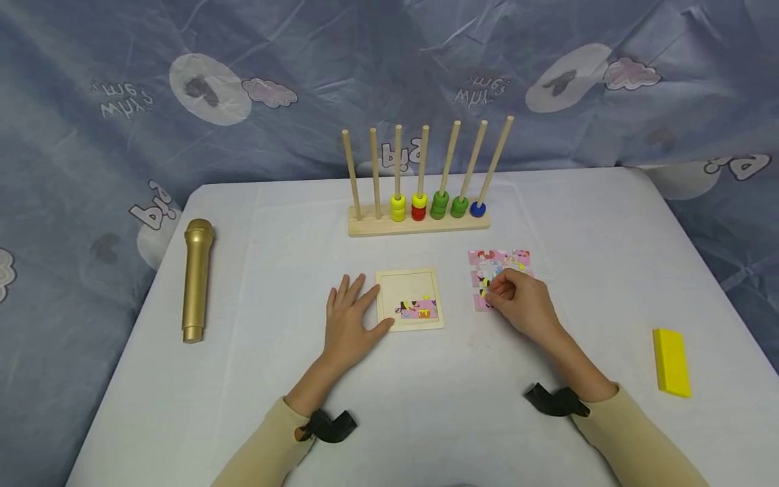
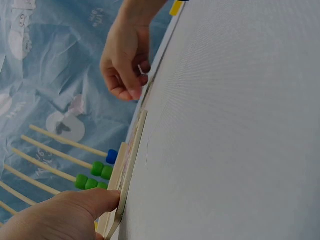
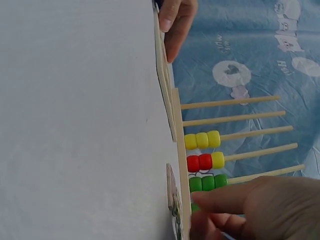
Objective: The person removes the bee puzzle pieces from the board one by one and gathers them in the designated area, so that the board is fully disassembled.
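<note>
My left hand (image 1: 351, 329) lies with its fingers spread at the left side of a square wooden puzzle tray (image 1: 398, 276), its thumb on the lower left corner. Inside the tray, printed pink puzzle pieces (image 1: 420, 310) fill part of the lower right. To the right, my right hand (image 1: 525, 301) bends over a group of loose puzzle pieces (image 1: 487, 257), thumb and forefinger close together at their left side. The left wrist view shows the left thumb (image 2: 102, 201) against the tray's edge. I cannot tell whether a piece is between the right fingertips.
Behind the tray stands a wooden bead rack (image 1: 420, 228) with upright rods and yellow, red, green and blue beads. A gold microphone (image 1: 196, 284) lies at the far left. On the right is a yellow block (image 1: 672, 363). A printed blue cloth (image 1: 377, 61) hangs behind the white table (image 1: 292, 237).
</note>
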{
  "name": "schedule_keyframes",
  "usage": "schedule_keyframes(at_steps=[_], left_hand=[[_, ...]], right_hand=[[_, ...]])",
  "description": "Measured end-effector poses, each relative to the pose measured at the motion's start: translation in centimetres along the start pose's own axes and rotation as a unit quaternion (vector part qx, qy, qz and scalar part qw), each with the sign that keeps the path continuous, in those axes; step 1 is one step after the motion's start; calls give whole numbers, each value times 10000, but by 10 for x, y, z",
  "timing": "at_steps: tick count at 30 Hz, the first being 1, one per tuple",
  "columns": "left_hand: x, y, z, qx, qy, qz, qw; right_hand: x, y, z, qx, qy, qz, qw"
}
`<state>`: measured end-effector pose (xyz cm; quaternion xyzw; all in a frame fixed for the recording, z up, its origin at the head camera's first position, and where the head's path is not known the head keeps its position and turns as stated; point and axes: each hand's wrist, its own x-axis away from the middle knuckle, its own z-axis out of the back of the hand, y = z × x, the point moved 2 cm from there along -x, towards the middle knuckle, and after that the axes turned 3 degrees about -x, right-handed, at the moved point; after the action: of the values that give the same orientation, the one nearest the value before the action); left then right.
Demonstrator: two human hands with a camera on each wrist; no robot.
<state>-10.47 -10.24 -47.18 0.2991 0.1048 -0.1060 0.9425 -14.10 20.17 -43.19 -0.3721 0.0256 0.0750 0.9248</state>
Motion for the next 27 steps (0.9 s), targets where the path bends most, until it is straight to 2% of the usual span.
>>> schedule_keyframes(at_steps=[4,11,17,20,27], left_hand=[[0,0,0,-19,-31,15,10000],[1,1,1,-1,-34,28,10000],[1,1,1,-16,-77,50,10000],[1,0,0,-55,-83,50,9999],[0,-2,0,-136,-53,6,9999]], right_hand=[[-2,-10,-3,-381,68,196,9991],[-10,-41,-23,-666,-567,707,9937],[-12,-64,-47,-760,-1175,1124,9838],[-13,-71,-58,-796,-1351,1192,9804],[-11,-74,-74,-851,-1415,1330,9773]])
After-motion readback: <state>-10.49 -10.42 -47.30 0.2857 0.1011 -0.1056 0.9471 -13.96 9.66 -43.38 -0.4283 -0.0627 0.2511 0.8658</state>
